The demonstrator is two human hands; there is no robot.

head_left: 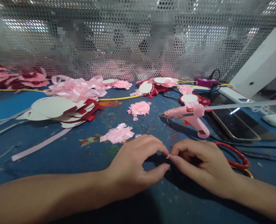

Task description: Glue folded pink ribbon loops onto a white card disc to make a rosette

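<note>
Between thumb and index finger, my right hand [203, 168] pinches a tiny piece of pink ribbon [168, 156]. My left hand [138, 165] curves toward it from the left, its index fingertip at the ribbon piece and its thumb apart below. Just beyond my left hand lies a heap of cut pink ribbon pieces [118, 133]. Farther back is a round clump covered in pink ribbon bits [140, 108]. Past my right hand, a pink glue gun [186, 114] stands with its nozzle pointing left and a long glue stick out of its back.
White and red card cutouts [51, 107] are stacked at left, before a pile of loose pink ribbon [79, 87]. A phone [236, 124] and a white earphone case [275, 119] lie at right. Cables cross the blue table [65, 158]. A perforated metal panel [133, 40] closes the back.
</note>
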